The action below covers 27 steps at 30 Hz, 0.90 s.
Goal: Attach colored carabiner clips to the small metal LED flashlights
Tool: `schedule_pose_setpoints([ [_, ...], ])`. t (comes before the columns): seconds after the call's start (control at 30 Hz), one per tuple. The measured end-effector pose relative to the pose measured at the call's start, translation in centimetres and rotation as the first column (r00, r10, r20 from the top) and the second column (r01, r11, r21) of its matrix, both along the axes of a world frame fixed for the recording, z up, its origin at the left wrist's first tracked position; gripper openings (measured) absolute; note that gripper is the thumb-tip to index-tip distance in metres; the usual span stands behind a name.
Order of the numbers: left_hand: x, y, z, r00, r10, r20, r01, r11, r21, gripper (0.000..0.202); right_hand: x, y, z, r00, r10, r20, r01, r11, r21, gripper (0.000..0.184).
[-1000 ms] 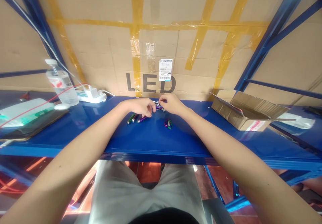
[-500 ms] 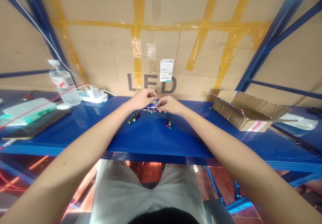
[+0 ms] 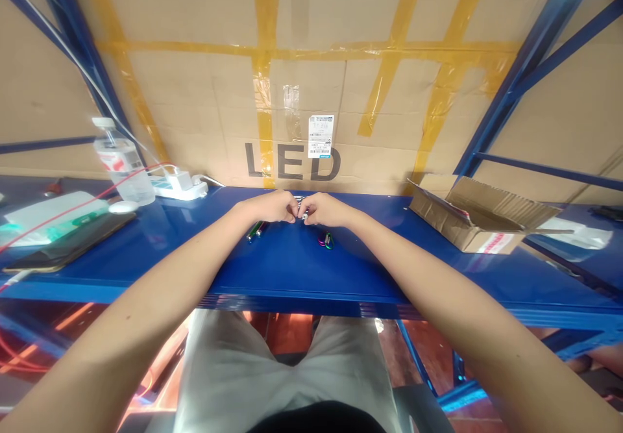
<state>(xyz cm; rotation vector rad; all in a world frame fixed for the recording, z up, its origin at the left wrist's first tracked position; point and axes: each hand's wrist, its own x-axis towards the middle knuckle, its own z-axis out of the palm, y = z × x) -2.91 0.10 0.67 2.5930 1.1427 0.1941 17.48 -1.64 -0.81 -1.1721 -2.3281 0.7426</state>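
Silvery piece point(image 3: 305, 216) sits pinched in the right grip point(image 3: 328, 210).

Cardboard wall point(image 3: 204, 108): brightly and fairly evenly lit
Yellow tape point(image 3: 263, 102): streaked by white glare
Blue tabletop point(image 3: 277, 271): glossed by soft reflections
Floor point(image 3: 288, 335): washed by bright reddish patches
Coloured clips point(image 3: 328, 241): softened, fine detail lost
Blue posts point(image 3: 501, 104): slanted, stretched by wide-angle distortion toward the edges

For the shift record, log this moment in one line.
right hand: pinching small shiny item; left hand: close beside; clips: on table; box: open
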Motion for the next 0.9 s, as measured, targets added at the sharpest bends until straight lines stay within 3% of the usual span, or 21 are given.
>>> schedule_pose_setpoints([
  [0.3,-0.3,0.6,-0.2,0.998,0.056,0.015,-0.056,0.998,-0.003,0.016,0.2,-0.2,0.3,0.999,0.014,0.048,-0.018,0.998,0.066,0.020],
  [0.47,-0.4,0.9,-0.7,0.999,-0.015,0.045,0.015,1.000,0.007,0.018,0.4,-0.2,0.5,0.994,-0.016,0.105,0.009,0.998,0.061,0.020],
  [0.9,0.6,-0.8,0.1,0.997,0.075,-0.024,-0.076,0.997,-0.019,0.012,0.6,0.2,0.4,0.997,-0.019,0.073,0.021,1.000,-0.023,0.021],
])
